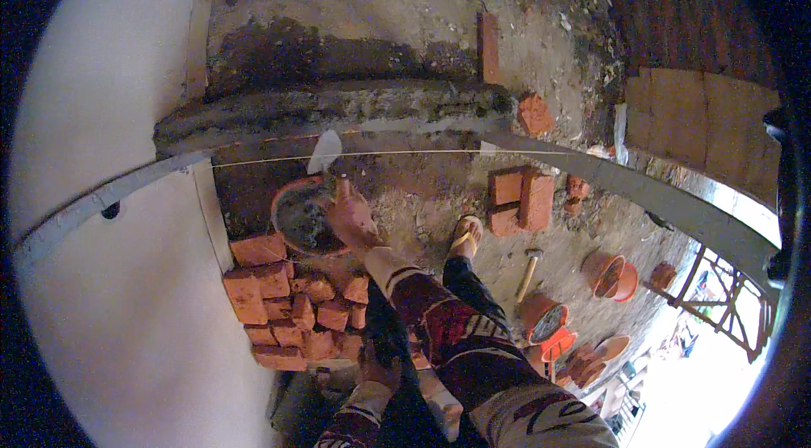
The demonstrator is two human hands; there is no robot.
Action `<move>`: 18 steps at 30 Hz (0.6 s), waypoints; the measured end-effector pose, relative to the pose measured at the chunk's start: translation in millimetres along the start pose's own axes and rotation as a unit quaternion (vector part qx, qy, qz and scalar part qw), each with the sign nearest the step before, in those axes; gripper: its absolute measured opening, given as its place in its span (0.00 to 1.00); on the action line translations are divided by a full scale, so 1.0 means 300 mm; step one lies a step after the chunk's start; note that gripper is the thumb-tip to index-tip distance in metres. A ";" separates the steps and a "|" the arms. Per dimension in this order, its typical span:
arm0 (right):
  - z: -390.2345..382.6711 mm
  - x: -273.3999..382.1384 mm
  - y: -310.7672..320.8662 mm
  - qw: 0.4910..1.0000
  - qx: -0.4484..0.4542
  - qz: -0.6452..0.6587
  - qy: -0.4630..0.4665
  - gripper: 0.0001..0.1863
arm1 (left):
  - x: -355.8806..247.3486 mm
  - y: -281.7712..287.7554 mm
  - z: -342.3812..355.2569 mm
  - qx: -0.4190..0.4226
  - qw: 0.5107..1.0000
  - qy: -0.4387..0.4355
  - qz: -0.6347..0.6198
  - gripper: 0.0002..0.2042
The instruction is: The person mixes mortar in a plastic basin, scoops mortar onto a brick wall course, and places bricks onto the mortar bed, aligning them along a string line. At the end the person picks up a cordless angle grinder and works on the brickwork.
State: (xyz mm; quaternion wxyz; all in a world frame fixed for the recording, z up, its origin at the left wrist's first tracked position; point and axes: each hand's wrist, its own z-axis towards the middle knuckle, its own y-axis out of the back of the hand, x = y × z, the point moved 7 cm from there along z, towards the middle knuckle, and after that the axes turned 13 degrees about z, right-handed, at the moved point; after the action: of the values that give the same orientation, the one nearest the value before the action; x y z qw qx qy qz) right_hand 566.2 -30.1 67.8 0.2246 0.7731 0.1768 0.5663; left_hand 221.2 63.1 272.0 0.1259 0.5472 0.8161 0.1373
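My right hand [349, 215] is closed around the handle of a trowel [325, 152]. The trowel's pale blade points away from me, past the far rim of a round orange bucket [277, 210] of wet grey mortar [308, 215]. My right wrist passes over the bucket's right side. Lower down, my left hand [378, 368] rests against my dark trouser leg, fingers laid along it and dimly lit; I see nothing in it. Ahead of the trowel runs a low, rough mortar-covered ledge [338, 101], with a thin taut string [405, 154] crossing just on this side of it.
Red bricks [287, 304] are piled near left, beside a pale wall panel [118, 279]. More bricks [521, 199] lie to the right, beyond a hammer [530, 275]. Orange buckets [541, 317] stand at the right. A long grey bar [642, 190] spans the view.
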 end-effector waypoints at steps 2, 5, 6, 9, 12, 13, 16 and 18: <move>-0.015 -0.167 0.080 0.988 0.031 0.121 -0.094 0.29 | -0.017 -0.005 0.000 0.011 1.000 0.004 -0.001 0.50; -0.011 -0.402 0.349 0.989 0.018 0.034 -0.146 0.25 | -0.036 -0.058 0.018 0.008 1.000 0.001 -0.012 0.49; -0.011 -0.453 0.450 0.990 -0.004 -0.061 -0.128 0.24 | -0.036 -0.091 0.021 0.010 1.000 0.007 -0.025 0.49; -0.067 -0.590 0.702 0.945 0.116 -0.188 -0.243 0.34 | -0.102 -0.132 0.039 -0.121 0.976 -0.089 0.160 0.47; -0.156 -0.250 0.729 0.972 0.080 -0.158 0.155 0.34 | -0.136 -0.188 0.045 -0.109 0.980 -0.066 0.153 0.45; -0.194 -0.148 0.706 0.964 0.123 -0.133 0.193 0.35 | -0.136 -0.199 0.049 -0.073 0.992 -0.030 0.097 0.44; -0.249 -0.030 0.587 0.894 0.416 -0.135 -0.097 0.41 | -0.155 -0.184 0.050 0.034 0.994 0.065 -0.075 0.42; -0.257 0.078 0.503 0.869 0.453 -0.116 -0.165 0.33 | -0.219 -0.118 0.058 0.053 0.998 0.018 -0.018 0.42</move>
State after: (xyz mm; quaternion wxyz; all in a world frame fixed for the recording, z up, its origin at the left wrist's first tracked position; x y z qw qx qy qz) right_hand 502.2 -132.7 188.9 -0.0602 0.8460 0.4624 0.2586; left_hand 221.3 -9.2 246.6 0.0849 0.5356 0.8340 0.1016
